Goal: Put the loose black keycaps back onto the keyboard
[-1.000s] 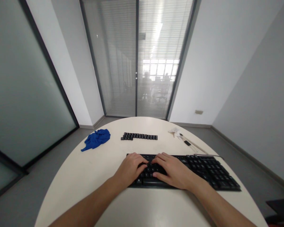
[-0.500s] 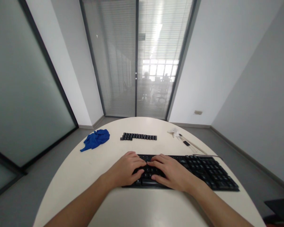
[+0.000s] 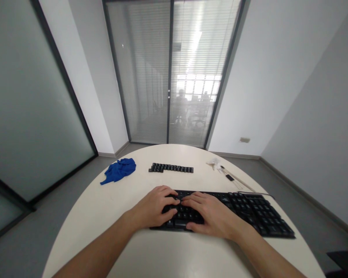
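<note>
A black computer keyboard (image 3: 266, 216) lies across the near half of the round table. My left hand (image 3: 153, 207) rests over its left part, thumb and fingers apart, with the index fingertip on the keys. Beside it, my right hand (image 3: 211, 213) lies over the middle keys, fingers stretched out and thumb held away from them. The fingertips of both hands almost meet around one spot on the keys; whether a small keycap is between them is too small to tell. Beyond the keyboard sit loose black keycaps (image 3: 176, 168) lined up in rows.
A crumpled blue cloth (image 3: 120, 170) lies on the pale table (image 3: 127, 247) at the left. Toward the right are white cotton swabs or tissue (image 3: 215, 163), a thin brush-like stick (image 3: 237, 178) and a small black-handled wire tool (image 3: 229, 177). A cable runs behind the keyboard.
The right hand's fingers have shifted slightly, its thumb a little lower. My left hand stays nearly in place. The whole view has tilted slightly.
</note>
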`<state>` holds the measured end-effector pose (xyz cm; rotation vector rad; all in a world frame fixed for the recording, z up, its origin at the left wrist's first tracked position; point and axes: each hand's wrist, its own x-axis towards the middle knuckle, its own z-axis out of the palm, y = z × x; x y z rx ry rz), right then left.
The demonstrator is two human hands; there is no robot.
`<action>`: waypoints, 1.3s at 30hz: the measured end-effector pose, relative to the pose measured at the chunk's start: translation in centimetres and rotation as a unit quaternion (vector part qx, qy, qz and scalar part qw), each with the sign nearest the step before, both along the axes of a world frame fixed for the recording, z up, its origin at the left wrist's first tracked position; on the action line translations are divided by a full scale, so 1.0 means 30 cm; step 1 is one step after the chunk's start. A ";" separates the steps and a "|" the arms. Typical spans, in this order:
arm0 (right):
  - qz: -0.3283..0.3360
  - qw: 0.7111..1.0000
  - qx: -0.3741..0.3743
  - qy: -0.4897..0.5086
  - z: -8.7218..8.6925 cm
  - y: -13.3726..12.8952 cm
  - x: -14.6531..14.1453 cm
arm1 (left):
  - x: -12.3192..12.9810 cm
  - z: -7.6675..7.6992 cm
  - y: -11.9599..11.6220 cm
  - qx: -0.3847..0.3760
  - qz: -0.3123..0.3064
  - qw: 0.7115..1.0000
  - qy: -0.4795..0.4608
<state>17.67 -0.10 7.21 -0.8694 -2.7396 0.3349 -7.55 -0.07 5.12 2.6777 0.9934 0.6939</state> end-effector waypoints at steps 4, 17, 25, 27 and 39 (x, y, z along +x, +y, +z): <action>-0.009 1.000 0.007 -0.004 -0.013 -0.001 -0.002 | 0.001 0.003 0.001 -0.019 0.002 1.000 0.009; -0.034 0.999 -0.002 -0.022 0.006 -0.022 -0.025 | 0.016 0.020 -0.007 -0.017 0.019 0.999 0.026; -0.042 0.998 0.025 -0.048 -0.011 -0.053 -0.046 | 0.034 0.021 -0.018 0.000 0.029 0.999 0.046; -0.042 0.998 0.024 -0.049 -0.014 -0.052 -0.046 | 0.031 0.019 -0.017 -0.003 0.027 0.999 0.039; -0.002 0.999 0.036 -0.029 -0.037 -0.009 -0.007 | -0.028 -0.047 0.119 0.053 0.186 0.981 -0.018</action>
